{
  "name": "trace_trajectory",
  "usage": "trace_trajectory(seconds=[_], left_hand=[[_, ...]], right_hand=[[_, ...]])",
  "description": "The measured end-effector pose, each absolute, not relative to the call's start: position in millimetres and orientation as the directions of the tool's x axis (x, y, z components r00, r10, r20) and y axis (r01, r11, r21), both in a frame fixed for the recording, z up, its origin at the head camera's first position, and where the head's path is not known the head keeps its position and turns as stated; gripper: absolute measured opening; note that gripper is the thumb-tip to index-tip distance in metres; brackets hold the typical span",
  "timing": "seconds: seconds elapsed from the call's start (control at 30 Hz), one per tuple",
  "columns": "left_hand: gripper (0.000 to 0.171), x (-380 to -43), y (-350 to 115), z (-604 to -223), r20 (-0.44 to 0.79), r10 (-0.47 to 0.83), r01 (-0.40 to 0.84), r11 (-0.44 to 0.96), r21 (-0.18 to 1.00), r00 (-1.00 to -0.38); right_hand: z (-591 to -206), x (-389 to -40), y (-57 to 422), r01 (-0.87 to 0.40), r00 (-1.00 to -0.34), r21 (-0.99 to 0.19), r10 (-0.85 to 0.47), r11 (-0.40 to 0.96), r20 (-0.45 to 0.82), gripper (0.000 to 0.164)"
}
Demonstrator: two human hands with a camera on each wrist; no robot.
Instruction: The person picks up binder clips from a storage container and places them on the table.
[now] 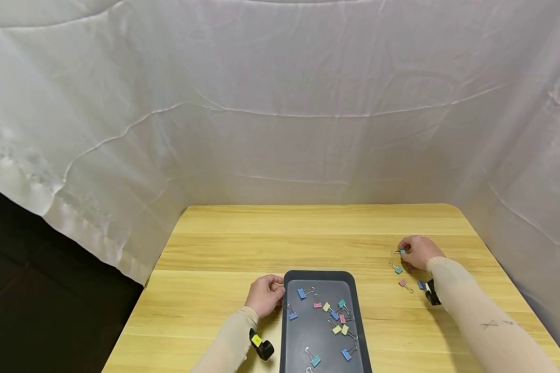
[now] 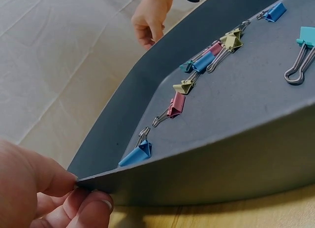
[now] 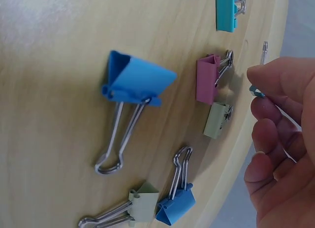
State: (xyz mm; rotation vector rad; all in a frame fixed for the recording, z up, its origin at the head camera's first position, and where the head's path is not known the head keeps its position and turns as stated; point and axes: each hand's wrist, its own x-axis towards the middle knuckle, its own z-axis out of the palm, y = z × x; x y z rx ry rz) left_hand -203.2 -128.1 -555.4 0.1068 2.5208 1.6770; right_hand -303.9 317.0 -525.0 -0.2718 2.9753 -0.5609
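My left hand (image 1: 264, 296) pinches the rim of a dark grey tray (image 1: 285, 280) near its far left corner. In the left wrist view, the thumb and fingers (image 2: 93, 208) meet at that rim. Well to the right of the tray, my right hand (image 1: 418, 252) holds a small teal binder clip (image 3: 256, 91) between thumb and fingertip, with its wire handle sticking out. Below that hand on the table lie a teal clip (image 1: 398, 270), a pink clip (image 1: 403, 283) and a blue clip (image 3: 138, 80). Pale yellow-green clips (image 3: 216, 120) show among them in the right wrist view.
Several binder clips, blue (image 1: 301, 293), pink (image 1: 317, 305), yellow (image 1: 337, 329) and teal (image 1: 315, 361), lie scattered in the tray. The wooden table (image 1: 205, 290) is bordered by pale hanging cloth (image 1: 308, 145) at the back and sides.
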Motion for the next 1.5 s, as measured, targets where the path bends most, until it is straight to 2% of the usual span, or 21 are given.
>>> trace_trajectory(seconds=[0.43, 0.67, 1.1, 1.5], left_hand=[[0.018, -203, -127, -558, -0.057, 0.122, -0.006, 0.381, 0.924, -0.991], [0.018, -203, -127, -559, -0.052, 0.121, -0.002, 0.382, 0.924, -0.991], [0.018, -205, -126, -559, -0.069, 0.13, -0.017, 0.365, 0.931, -0.989], [0.018, -209, -128, -560, -0.075, 0.131, -0.025, 0.349, 0.937, -0.989]], right_hand=[[-530, -301, 323, -0.176, -0.974, -0.34, -0.214, 0.924, -0.079, 0.018], [-525, -300, 324, -0.156, -0.975, -0.395, -0.206, 0.905, -0.088, 0.021], [-497, -296, 319, -0.152, -0.988, -0.412, -0.127, 0.898, 0.088, 0.028], [-486, -299, 273, -0.261, -0.965, -0.432, -0.221, 0.863, 0.141, 0.025]])
